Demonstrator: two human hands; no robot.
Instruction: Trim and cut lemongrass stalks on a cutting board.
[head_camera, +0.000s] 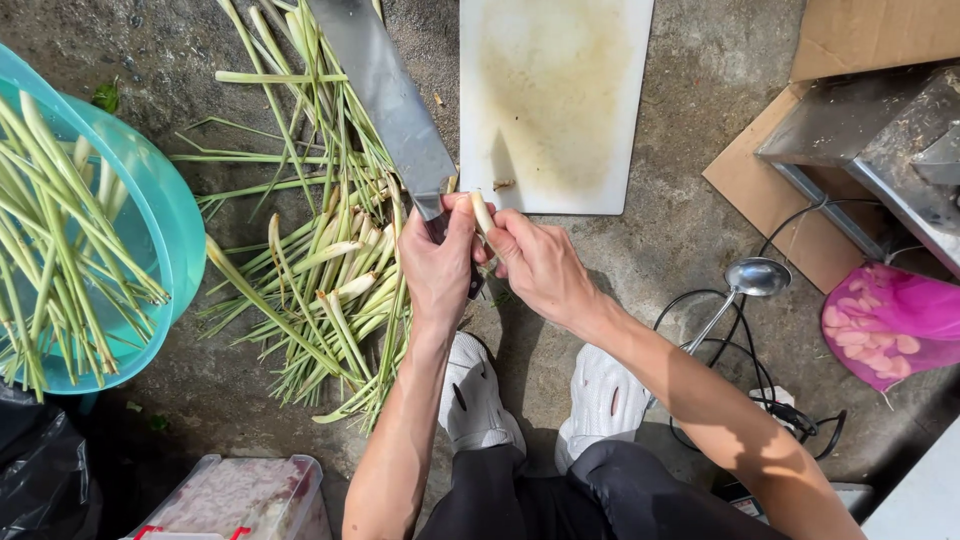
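Left hand (437, 262) fingers grip the cleaver (392, 105) handle, blade away (safer); right hand (537, 262) pinches a pale stalk (482, 212)

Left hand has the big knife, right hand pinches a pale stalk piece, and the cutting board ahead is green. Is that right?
Not quite: in the head view the cutting board is white, stained yellowish. The left hand does grip the knife, and the right hand pinches the pale stalk piece.

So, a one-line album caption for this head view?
Left hand holds a cleaver; right hand pinches a pale stalk over concrete.
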